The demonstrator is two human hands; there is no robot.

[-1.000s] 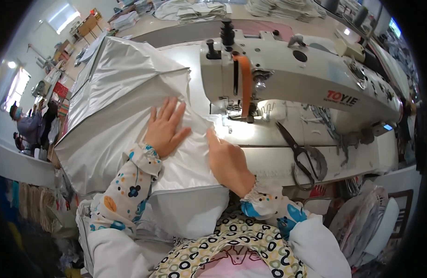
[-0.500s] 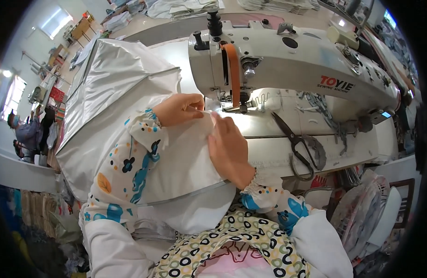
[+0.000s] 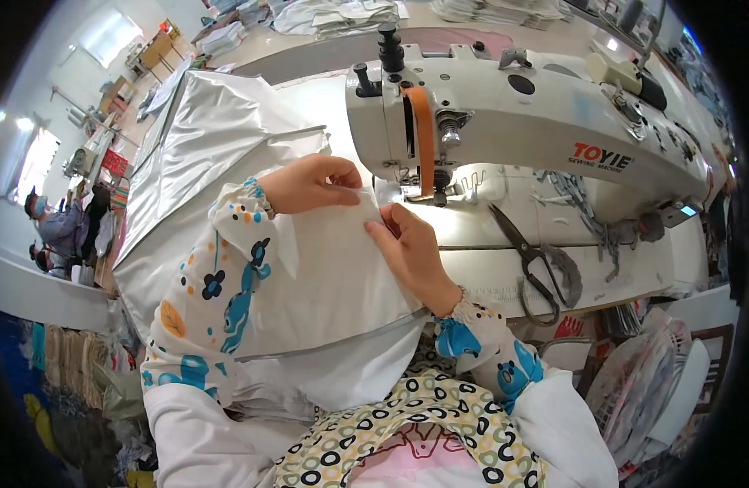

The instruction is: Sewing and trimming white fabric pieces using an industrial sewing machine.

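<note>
A large sheet of silvery-white fabric [image 3: 326, 268] lies across the left of the sewing table and hangs over its front edge. My left hand [image 3: 313, 183] pinches the fabric's right edge, just left of the needle area. Slightly nearer to me, my right hand [image 3: 411, 248] grips the same edge between thumb and bent fingers. A small gap lies between the two hands. The white sewing machine [image 3: 505, 122] stands right beyond them, its presser foot [image 3: 439, 195] close to the fabric edge and lit by a lamp.
Black scissors [image 3: 527, 264] lie on the table to the right, beside grey fabric scraps [image 3: 582, 203]. Stacked white cloth [image 3: 342, 18] rests at the back. A basket with plastic-wrapped items [image 3: 639, 382] stands at the lower right. Far left, another person [image 3: 57, 224] is sitting.
My right hand has shifted down along the fabric edge, away from my left hand, and its fingers have curled more. The whole view has shifted slightly.
</note>
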